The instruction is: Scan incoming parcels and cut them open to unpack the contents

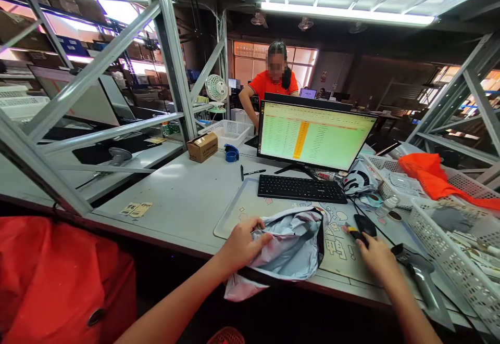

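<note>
One-handed, pinching with the left hand [246,241] an opened plastic mailer [291,250] just to its right. Grasping a yellow-and-black cutter [355,233] in the right hand [378,258].

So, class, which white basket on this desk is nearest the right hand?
The front-right basket, beside the grey scanner; the others stand farther back, one left of the monitor.

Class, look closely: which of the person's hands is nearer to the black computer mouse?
Right. The right hand is close on the near side of the mouse; the left hand is farther off to its left, holding the open bag.
</note>
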The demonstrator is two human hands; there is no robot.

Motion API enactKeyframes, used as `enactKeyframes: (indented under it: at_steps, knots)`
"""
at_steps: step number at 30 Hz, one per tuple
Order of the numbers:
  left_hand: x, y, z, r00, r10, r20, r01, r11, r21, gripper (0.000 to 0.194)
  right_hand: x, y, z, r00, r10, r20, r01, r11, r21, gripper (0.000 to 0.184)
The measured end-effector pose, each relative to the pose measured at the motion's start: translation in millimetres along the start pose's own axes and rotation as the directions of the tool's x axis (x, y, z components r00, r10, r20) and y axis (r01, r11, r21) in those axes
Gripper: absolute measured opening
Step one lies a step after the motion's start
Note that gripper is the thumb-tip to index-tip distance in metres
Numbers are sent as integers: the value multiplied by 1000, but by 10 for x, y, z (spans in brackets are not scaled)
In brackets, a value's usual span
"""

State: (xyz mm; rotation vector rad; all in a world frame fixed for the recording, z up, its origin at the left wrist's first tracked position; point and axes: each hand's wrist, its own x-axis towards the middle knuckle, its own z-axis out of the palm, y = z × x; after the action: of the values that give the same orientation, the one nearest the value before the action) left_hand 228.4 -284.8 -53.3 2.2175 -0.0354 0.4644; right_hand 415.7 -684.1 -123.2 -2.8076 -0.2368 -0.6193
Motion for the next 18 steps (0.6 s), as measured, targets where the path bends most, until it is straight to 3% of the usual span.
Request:
enactKeyframes:
  at_steps: [3, 4, 6, 7, 9, 12, 15, 16, 18]
  knots:
    - [68, 168, -40, 981, 53, 186, -86, 981, 175, 15, -508, -711, -121, 979, -166, -119, 184, 969, 163, 38]
    - [90, 214, -40, 970, 64, 234, -118, 967, 228, 14, -667, -990, -207, 939, -302, -166, 340, 890, 304, 31]
    - [149, 275, -26, 953, 68, 297, -161, 940, 302, 19, -909, -1526, -370, 794, -587, -158, 584, 665, 465, 25]
    - [189, 288, -15, 947, 60, 317, -164, 935, 314, 20, -978, -1756, -424, 744, -644, -176, 638, 608, 473, 28]
    - [284, 289, 0, 935, 40, 351, -151, 944, 294, 22, -1007, -2096, -449, 713, -671, -204, 679, 588, 439, 33]
    - [416, 267, -1, 917, 12, 399, -122, 961, 250, 33, -886, -2308, -342, 741, -627, -242, 666, 639, 385, 37]
    - [433, 257, 4, 902, 10, 432, -119, 966, 227, 41, -764, -2319, -244, 757, -610, -235, 650, 666, 366, 22]
    - [407, 252, 13, 902, 19, 432, -128, 966, 226, 43, -746, -2308, -236, 745, -627, -227, 662, 657, 361, 13]
    - [331, 217, 26, 917, 63, 394, -181, 945, 272, 44, -750, -2269, -257, 682, -696, -225, 722, 592, 358, 17]
